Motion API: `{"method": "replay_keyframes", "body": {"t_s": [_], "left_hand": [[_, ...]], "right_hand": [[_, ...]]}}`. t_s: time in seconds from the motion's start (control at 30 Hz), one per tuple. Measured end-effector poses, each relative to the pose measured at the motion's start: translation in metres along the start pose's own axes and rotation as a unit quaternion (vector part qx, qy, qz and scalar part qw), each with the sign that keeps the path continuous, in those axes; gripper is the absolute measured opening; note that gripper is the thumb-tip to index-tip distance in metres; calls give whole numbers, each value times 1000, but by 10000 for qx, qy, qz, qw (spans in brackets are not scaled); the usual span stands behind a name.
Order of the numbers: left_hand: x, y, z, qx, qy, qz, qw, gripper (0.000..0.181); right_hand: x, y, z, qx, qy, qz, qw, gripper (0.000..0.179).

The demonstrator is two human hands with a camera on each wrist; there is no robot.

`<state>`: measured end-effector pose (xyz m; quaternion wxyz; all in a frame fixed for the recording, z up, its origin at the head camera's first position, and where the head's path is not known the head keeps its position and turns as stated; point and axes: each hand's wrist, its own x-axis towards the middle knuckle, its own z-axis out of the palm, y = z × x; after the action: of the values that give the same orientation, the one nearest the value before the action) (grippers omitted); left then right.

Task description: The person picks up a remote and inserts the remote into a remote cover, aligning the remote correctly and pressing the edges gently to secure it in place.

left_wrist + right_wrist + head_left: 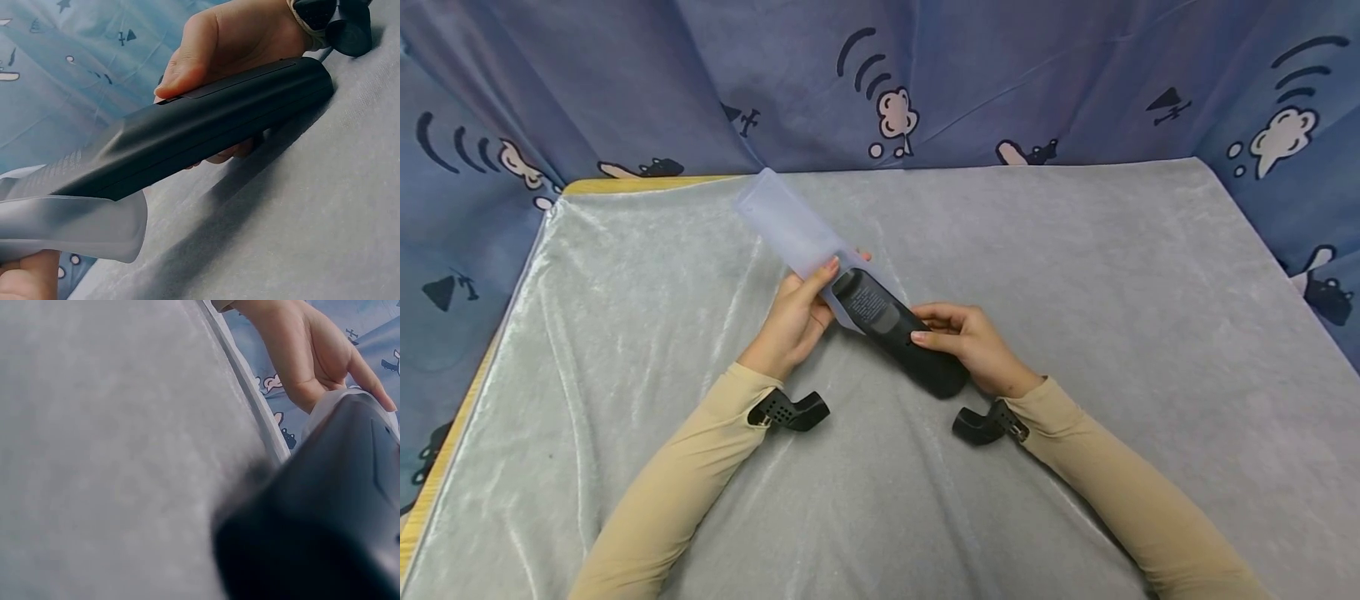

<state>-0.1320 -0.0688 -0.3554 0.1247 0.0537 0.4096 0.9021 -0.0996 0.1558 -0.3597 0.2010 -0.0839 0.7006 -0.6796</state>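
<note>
A black remote control (898, 333) lies back side up between the two hands, with its far end inside the mouth of a translucent sleeve-like cover (786, 218). My left hand (793, 317) grips the cover near its mouth, thumb on top and fingers underneath. Around the remote's near half, my right hand (973, 343) holds on with thumb above and fingers below. In the left wrist view the cover's flared lip (134, 228) wraps the remote's end, and the remote (206, 122) is tilted above the cloth. The right wrist view shows the remote's near end (312, 519) large and blurred.
A grey velvety cloth (1112, 275) covers the table, whose yellow wooden edge (640, 184) shows at the back left. Behind hangs a blue patterned curtain (1015, 75). Black wrist-camera mounts (790, 411) sit on both forearms, over beige sleeves (677, 492).
</note>
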Motion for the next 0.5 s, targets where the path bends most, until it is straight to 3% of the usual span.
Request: {"method": "replay_keyframes", "body": {"t_s": [0.17, 0.37, 0.5], "left_hand": [[0, 0, 1, 55, 126, -67, 9999, 19], [0, -2, 1, 76, 388, 65, 9992, 17], [0, -3, 3, -22, 337, 126, 9994, 15]], "right_hand": [[0, 0, 0, -24, -14, -73, 10000, 39], [0, 0, 2, -118, 10, -36, 9999, 39], [-1, 0, 2, -79, -32, -49, 10000, 39]]}}
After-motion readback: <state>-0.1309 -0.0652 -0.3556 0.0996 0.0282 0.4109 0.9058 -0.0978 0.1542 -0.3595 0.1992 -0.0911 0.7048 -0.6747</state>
